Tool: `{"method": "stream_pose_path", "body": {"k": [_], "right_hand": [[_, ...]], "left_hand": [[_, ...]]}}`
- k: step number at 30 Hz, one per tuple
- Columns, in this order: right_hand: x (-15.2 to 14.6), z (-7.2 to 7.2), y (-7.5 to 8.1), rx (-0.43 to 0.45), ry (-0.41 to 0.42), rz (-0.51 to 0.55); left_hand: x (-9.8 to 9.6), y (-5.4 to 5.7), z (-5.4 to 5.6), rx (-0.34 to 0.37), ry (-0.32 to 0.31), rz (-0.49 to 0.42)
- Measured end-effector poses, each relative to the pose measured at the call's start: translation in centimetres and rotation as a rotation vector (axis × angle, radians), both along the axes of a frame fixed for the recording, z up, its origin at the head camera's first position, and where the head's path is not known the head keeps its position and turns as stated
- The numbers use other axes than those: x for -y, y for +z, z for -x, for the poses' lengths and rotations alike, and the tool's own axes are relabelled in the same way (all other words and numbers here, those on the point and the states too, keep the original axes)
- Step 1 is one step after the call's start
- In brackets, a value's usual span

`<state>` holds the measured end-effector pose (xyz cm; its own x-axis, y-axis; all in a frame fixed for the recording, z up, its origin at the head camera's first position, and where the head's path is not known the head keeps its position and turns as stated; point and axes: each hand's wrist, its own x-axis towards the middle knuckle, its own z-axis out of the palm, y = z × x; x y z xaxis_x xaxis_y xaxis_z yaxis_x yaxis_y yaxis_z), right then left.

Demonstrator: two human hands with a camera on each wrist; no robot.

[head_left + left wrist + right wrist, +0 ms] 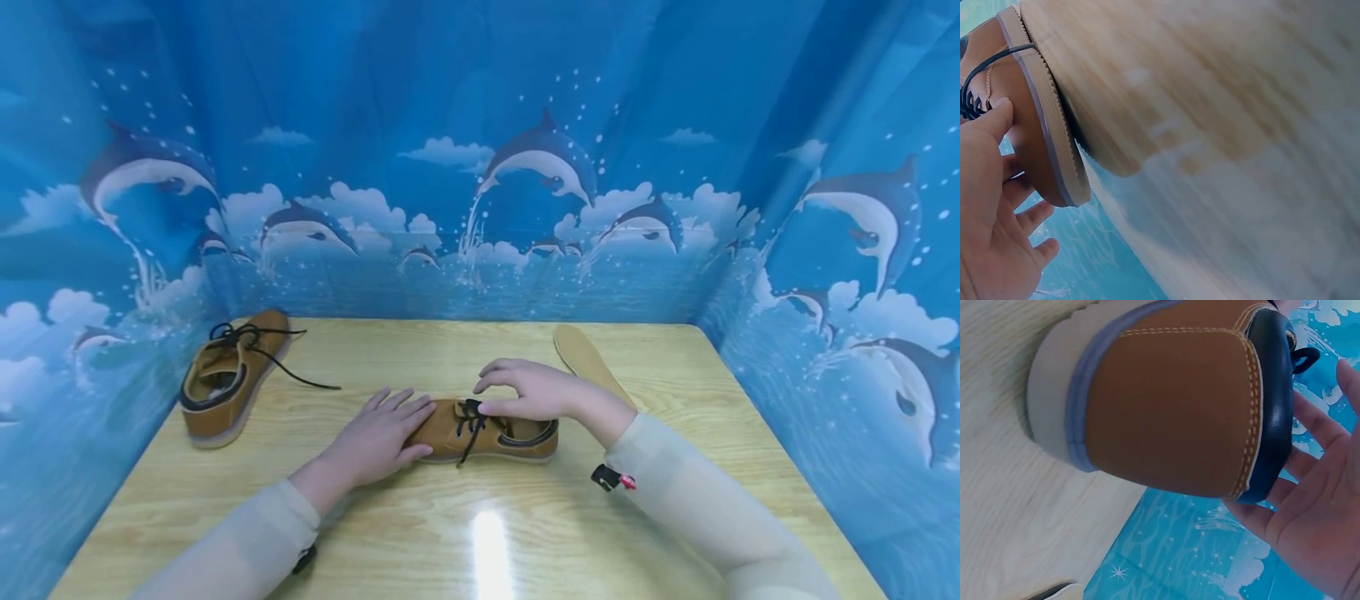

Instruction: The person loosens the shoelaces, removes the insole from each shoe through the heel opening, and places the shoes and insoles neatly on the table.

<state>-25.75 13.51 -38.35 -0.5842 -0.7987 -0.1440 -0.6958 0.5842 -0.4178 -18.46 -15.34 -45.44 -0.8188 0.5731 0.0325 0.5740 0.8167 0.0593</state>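
Note:
A brown lace-up shoe [441, 427] lies sole down on the table, toe to the left. My left hand [382, 437] rests at its toe, thumb on the near side, fingers stretched out toward the far side. In the left wrist view the thumb touches the upper beside the dark laces [971, 100]. Above the shoe's tongue and opening hovers my right hand [528, 392], its fingers loosely bent and the thumb close to the knot. The right wrist view shows the heel [1172, 406] with that hand beyond the dark collar; whether its fingertips touch the laces is hidden.
A second brown shoe [243, 375] stands at the table's back left, one lace trailing right across the wood. A tan insole [588, 358] lies behind my right forearm. Blue dolphin-print curtains [375, 125] enclose the table [405, 533] at the back and sides.

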Motion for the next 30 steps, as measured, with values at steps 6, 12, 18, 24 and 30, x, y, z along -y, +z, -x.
{"method": "stream_pose_path", "body": {"k": [6,12,18,24,30], "right_hand": [[1.2,0.7,0.0,0.060,0.011,-0.012],[2.4,1.4,-0.4,0.072,0.041,-0.028],[3.5,1.7,-0.5,0.068,0.051,-0.065],[4.6,2.0,-0.6,0.017,0.072,-0.117],[5.8,2.1,-0.4,-0.029,0.045,-0.235]], "left_hand": [[0.0,-0.1,-0.1,0.007,0.002,-0.009],[0.0,0.0,-0.1,0.001,0.007,-0.023],[-0.2,0.0,-0.2,0.012,-0.002,-0.027],[-0.2,0.1,-0.3,0.018,0.002,-0.033],[-0.2,0.2,-0.5,0.021,0.009,-0.042]]}}
